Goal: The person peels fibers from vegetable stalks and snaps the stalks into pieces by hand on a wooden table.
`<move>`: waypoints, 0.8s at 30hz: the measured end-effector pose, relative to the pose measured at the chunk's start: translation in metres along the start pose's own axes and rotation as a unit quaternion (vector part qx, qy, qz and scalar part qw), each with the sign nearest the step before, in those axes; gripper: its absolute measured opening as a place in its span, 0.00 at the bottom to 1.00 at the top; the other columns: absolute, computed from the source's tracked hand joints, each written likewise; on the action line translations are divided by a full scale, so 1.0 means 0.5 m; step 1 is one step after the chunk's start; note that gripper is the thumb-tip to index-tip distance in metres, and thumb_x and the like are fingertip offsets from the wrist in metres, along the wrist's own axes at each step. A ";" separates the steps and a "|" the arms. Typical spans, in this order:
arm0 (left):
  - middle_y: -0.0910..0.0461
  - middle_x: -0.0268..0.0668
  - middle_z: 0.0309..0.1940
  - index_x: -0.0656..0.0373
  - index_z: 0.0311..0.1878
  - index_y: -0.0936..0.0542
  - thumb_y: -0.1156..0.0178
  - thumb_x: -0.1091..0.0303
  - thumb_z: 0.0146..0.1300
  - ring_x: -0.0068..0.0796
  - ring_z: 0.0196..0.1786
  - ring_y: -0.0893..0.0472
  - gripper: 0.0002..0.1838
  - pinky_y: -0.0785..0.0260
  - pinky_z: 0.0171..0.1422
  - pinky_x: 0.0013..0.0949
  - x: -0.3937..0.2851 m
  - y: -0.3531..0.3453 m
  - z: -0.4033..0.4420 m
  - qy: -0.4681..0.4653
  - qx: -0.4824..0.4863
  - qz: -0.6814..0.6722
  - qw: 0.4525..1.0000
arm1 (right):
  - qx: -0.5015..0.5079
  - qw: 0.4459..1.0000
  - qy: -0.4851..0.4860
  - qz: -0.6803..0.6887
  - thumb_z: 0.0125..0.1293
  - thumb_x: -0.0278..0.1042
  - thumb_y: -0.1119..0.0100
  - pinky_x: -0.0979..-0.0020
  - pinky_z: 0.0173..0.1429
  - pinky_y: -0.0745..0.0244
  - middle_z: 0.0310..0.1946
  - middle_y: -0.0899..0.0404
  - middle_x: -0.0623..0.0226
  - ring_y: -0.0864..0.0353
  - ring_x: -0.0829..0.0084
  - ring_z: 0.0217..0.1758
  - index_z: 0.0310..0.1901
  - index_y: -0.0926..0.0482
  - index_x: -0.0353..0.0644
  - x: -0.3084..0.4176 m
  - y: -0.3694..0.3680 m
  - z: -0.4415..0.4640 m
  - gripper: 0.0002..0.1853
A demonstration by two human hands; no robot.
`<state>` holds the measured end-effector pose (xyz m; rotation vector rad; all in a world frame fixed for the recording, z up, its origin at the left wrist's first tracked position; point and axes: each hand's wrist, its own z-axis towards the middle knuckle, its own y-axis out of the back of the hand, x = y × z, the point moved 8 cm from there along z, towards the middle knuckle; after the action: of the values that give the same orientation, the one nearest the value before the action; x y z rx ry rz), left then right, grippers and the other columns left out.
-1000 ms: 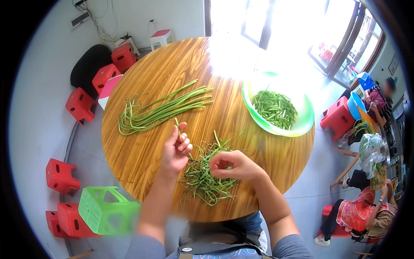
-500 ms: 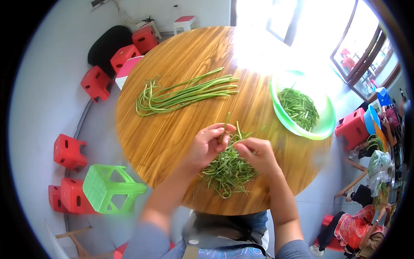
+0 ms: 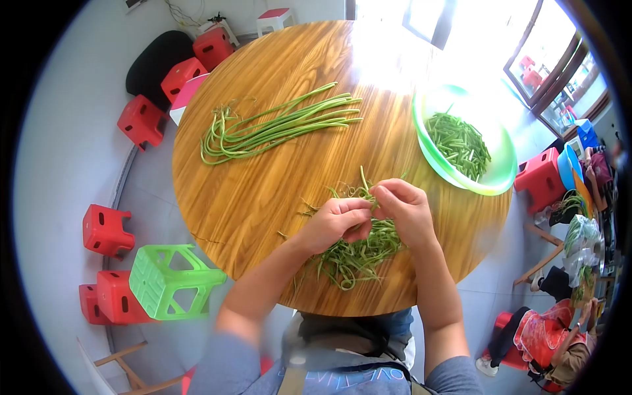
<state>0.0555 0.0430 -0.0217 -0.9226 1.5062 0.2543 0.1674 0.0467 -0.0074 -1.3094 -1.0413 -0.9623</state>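
Note:
My left hand (image 3: pixel 339 224) and my right hand (image 3: pixel 405 207) meet over the near half of the round wooden table (image 3: pixel 243 210). Both are closed, fingertips pinching at a thin green stem (image 3: pixel 363 178) whose tip pokes up between them. Most of what they grip is hidden by the fingers. Right beneath lies a loose pile of green peelings and curly scraps (image 3: pixel 362 260). Farther off to the left, a bundle of long green stems (image 3: pixel 276 131) lies bent on the tabletop. At the right, a pale green basin (image 3: pixel 484 189) contains short cut stem pieces (image 3: pixel 457 145).
A green stool (image 3: pixel 158 283) and several red stools (image 3: pixel 105 230) stand on the floor at left. To the right, a person in a red patterned apron (image 3: pixel 546 332) sits by a table with vegetables and bags. A blue basin (image 3: pixel 567 168) rests on a red stool there.
My left hand has turned, its fingers now pointing right, and come together with my right hand. The stem that stood up from my left hand no longer shows there. The view has shifted slightly.

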 end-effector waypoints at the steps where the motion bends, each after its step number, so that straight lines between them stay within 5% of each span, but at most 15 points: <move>1: 0.28 0.29 0.20 0.64 0.42 0.23 0.53 0.66 0.68 0.14 0.21 0.35 0.13 0.43 0.26 0.18 -0.003 -0.003 -0.001 0.002 0.002 0.020 1.000 | -0.014 1.000 0.021 -0.013 0.64 0.30 0.41 0.85 0.31 0.37 0.25 0.25 0.76 0.31 0.87 0.28 0.40 0.20 0.35 0.004 0.009 0.000 0.08; 8: 0.30 0.29 0.16 0.62 0.32 0.21 0.52 0.64 0.67 0.14 0.19 0.34 0.15 0.42 0.24 0.20 -0.009 0.020 -0.003 -0.025 -0.055 0.101 0.993 | -0.038 0.984 0.136 -0.107 0.61 0.26 0.39 0.81 0.34 0.32 0.28 0.25 0.73 0.28 0.84 0.30 0.37 0.20 0.34 0.037 0.005 -0.003 0.05; 11: 0.31 0.28 0.14 0.62 0.29 0.22 0.52 0.63 0.67 0.14 0.18 0.35 0.15 0.42 0.22 0.20 -0.005 0.043 0.001 -0.044 -0.113 0.120 0.985 | -0.052 0.897 0.298 -0.324 0.57 0.25 0.36 0.77 0.33 0.29 0.29 0.25 0.69 0.25 0.78 0.29 0.35 0.19 0.35 0.083 -0.035 -0.032 0.05; 14: 0.32 0.27 0.13 0.61 0.26 0.23 0.51 0.63 0.67 0.13 0.18 0.34 0.16 0.43 0.22 0.20 0.005 0.051 0.004 -0.081 -0.148 0.229 0.959 | -0.050 0.832 0.419 -0.359 0.53 0.23 0.34 0.73 0.30 0.27 0.29 0.26 0.65 0.23 0.73 0.28 0.33 0.19 0.36 0.083 -0.084 -0.065 0.06; 18: 0.31 0.26 0.15 0.61 0.28 0.24 0.50 0.62 0.67 0.12 0.20 0.33 0.15 0.42 0.22 0.21 0.010 0.047 0.011 -0.112 -0.144 0.215 0.960 | -0.054 0.838 0.424 -0.340 0.52 0.20 0.36 0.73 0.27 0.28 0.30 0.27 0.64 0.24 0.71 0.26 0.36 0.20 0.37 0.084 -0.082 -0.068 0.08; 22: 0.32 0.27 0.16 0.60 0.30 0.25 0.55 0.62 0.68 0.13 0.18 0.36 0.15 0.48 0.20 0.19 0.009 0.040 0.007 -0.077 -0.086 0.003 0.993 | -0.049 0.807 0.434 -0.398 0.51 0.18 0.38 0.72 0.31 0.28 0.30 0.28 0.64 0.25 0.68 0.29 0.36 0.20 0.37 0.081 -0.077 -0.062 0.10; 24: 0.33 0.28 0.16 0.60 0.28 0.26 0.56 0.63 0.68 0.15 0.17 0.38 0.15 0.48 0.21 0.20 -0.012 0.035 -0.001 -0.100 -0.073 0.052 0.991 | -0.071 0.817 0.415 -0.394 0.53 0.21 0.38 0.71 0.32 0.28 0.29 0.27 0.63 0.25 0.67 0.29 0.34 0.20 0.37 0.073 -0.063 -0.051 0.06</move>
<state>0.0428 0.0565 -0.0223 -0.9063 1.3645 0.5248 0.1480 0.0211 0.0364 -0.3754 -0.7844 -2.0331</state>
